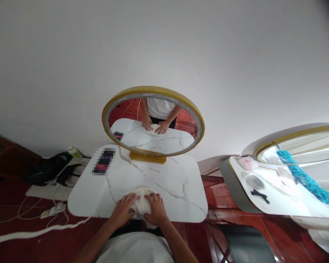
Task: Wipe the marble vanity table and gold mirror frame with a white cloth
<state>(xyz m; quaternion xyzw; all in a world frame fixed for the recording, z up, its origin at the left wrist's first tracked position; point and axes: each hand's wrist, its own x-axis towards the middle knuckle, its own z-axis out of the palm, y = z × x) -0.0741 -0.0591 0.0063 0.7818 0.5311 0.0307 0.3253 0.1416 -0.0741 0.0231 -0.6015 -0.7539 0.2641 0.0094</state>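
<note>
1. On the bench [167, 179], an oval gold-framed mirror [153, 122] occupies the middle of the far edge; a pixelated dark item [103, 162] lies far left.
2. Left of the bench are a black bag [48, 168] and a power strip [53, 210]; right, a second mirror [304, 142] and a black seat [248, 243].
3. The white cloth bundle [140, 205] sits at the near edge, rounded side far; partly covered, its long axis cannot be told.
4. The left hand [124, 210] and right hand [157, 211] hold its sides, each grip curled over it.
</note>
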